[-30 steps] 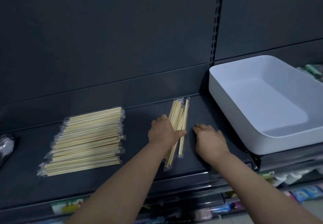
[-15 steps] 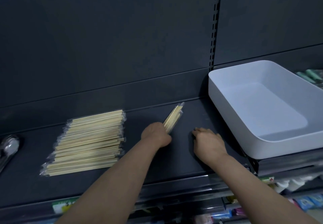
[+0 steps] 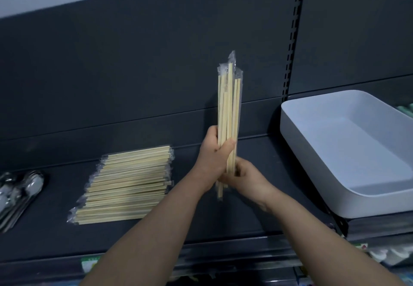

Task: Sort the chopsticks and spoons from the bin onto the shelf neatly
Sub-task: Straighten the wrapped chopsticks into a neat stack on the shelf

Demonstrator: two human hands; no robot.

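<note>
- In the head view I see my left hand (image 3: 212,154) curled around a wrapped chopstick bundle (image 3: 229,107), held upright above the shelf (image 3: 44,236).
- My right hand (image 3: 248,176) grips the lower end of the bundle, just under the left one.
- A chopstick stack (image 3: 129,183) lies on the shelf at left, the spoons (image 3: 20,192) at far left, the white bin (image 3: 357,151) at right.

Bare shelf (image 3: 225,225) between stack (image 3: 127,183) and bin (image 3: 312,160)

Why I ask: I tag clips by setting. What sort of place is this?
Probably a shop aisle: dark metal shelving with a slotted upright, a stack of wrapped chopsticks laid out like stock, and packaged goods on the shelf below.
</note>
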